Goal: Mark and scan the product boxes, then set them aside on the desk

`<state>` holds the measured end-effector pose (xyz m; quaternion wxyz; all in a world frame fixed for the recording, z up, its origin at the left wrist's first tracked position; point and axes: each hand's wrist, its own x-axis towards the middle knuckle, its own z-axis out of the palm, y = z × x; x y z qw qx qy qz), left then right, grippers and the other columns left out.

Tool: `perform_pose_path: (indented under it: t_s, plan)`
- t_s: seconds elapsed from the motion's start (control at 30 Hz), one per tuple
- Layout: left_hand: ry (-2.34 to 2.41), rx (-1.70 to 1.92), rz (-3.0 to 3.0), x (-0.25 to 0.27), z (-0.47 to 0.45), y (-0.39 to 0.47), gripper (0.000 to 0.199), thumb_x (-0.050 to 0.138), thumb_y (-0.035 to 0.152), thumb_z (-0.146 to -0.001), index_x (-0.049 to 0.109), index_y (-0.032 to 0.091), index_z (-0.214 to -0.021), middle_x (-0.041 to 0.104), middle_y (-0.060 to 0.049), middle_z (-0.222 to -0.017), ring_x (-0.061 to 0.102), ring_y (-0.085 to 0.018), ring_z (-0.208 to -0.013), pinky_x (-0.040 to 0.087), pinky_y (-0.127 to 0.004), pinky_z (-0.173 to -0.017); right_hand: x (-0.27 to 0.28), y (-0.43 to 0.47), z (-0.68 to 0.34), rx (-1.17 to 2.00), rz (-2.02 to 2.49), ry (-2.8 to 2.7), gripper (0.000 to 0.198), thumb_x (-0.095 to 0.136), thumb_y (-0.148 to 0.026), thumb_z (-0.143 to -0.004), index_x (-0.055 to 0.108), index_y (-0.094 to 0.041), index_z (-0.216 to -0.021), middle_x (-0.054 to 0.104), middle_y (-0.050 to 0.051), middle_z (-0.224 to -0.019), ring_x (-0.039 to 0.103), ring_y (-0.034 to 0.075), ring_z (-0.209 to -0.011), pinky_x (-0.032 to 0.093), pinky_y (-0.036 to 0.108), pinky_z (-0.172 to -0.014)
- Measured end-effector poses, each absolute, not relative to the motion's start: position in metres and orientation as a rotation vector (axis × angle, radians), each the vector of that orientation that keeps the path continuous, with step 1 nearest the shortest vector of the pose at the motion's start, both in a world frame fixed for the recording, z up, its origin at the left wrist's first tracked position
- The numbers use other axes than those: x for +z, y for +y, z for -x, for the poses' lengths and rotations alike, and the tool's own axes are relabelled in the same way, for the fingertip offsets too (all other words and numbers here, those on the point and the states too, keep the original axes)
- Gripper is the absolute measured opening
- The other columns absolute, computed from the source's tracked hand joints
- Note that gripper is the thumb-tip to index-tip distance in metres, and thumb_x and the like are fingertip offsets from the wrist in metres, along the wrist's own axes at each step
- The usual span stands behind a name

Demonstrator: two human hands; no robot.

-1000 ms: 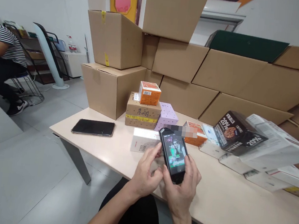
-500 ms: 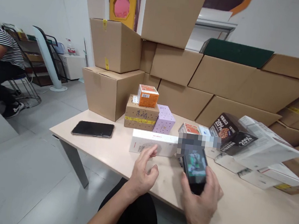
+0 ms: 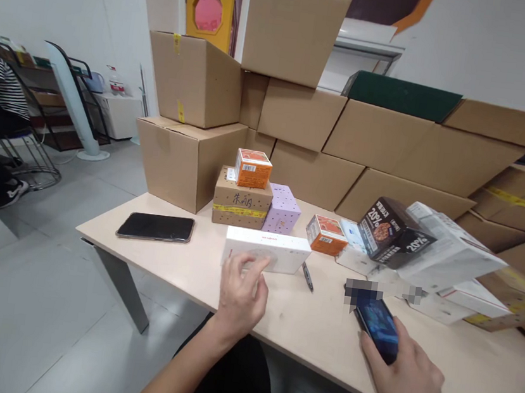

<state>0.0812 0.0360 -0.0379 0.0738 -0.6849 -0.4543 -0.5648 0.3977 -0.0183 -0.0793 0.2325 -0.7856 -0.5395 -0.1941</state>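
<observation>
My right hand [image 3: 406,373] grips a dark smartphone [image 3: 378,325] by its sides, low over the right part of the table; its screen glows and its far end is blurred out. My left hand [image 3: 242,293] holds nothing, its fingers curved and spread apart in front of a long white power bank box [image 3: 279,251]; whether they touch it I cannot tell. A pen [image 3: 308,277] lies beside the box's right end. On the left of the table rests another smartphone [image 3: 156,227] with a black screen.
Behind the white box stand a small taped carton [image 3: 241,203] with an orange box [image 3: 253,170] on top and a purple box [image 3: 282,208]. Another orange box [image 3: 327,236], a black box [image 3: 394,235] and white boxes are heaped right. Large cartons [image 3: 374,140] wall the back. A person [image 3: 1,88] sits far left.
My right hand has carried the smartphone right and lowered it toward the table, uncovering the pen and an orange box. My left hand has shifted slightly, its fingers more curled. The view has turned a little.
</observation>
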Motion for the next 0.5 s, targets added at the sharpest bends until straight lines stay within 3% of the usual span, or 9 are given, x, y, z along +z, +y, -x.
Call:
perform_pose_path:
  t_s: [0.13,0.23,0.33,0.5]
  plan:
    - [-1.453,-1.233,1.966,-0.021,-0.074,0.044,0.046,0.062,0.016,-0.086,0.061,0.028,-0.13,0.051,-0.015,-0.135,0.042,-0.038,-0.129,0.036,-0.059,-0.104,-0.076,-0.019,-0.393,-0.311,2.414,-1.426,0.081,0.034,-0.074,-0.084,0.055,-0.016,-0.137,0.063,0.02,-0.123,0.057,0.044,-0.111,0.045,0.058,-0.092]
    - [-1.497,-0.895,2.141,-0.012,-0.074,0.058,0.055,0.058,0.018,-0.089,0.05,0.033,-0.142,0.047,-0.013,-0.148,0.034,-0.042,-0.139,0.024,-0.066,-0.109,-0.065,-0.02,-0.385,-0.41,2.41,-1.441,0.082,0.033,-0.076,-0.085,0.053,-0.017,-0.138,0.055,0.022,-0.135,0.05,0.048,-0.121,0.043,0.061,-0.094]
    - [-1.549,-0.678,2.237,-0.007,-0.073,0.077,0.06,0.047,0.012,-0.093,0.042,0.034,-0.148,0.046,-0.012,-0.151,0.033,-0.042,-0.142,0.017,-0.07,-0.111,-0.043,-0.015,-0.379,-0.503,2.218,-1.628,0.077,0.03,-0.069,-0.091,0.051,-0.012,-0.138,0.053,0.024,-0.136,0.05,0.043,-0.124,0.043,0.055,-0.098]
    - [-1.595,-0.59,2.224,-0.002,-0.066,0.114,0.062,0.039,0.005,-0.091,0.041,0.031,-0.149,0.044,-0.014,-0.153,0.036,-0.041,-0.141,0.016,-0.071,-0.113,0.0,0.027,-0.367,-0.525,2.036,-1.976,0.057,0.039,-0.053,-0.096,0.053,-0.012,-0.134,0.061,0.02,-0.127,0.055,0.035,-0.115,0.044,0.046,-0.095]
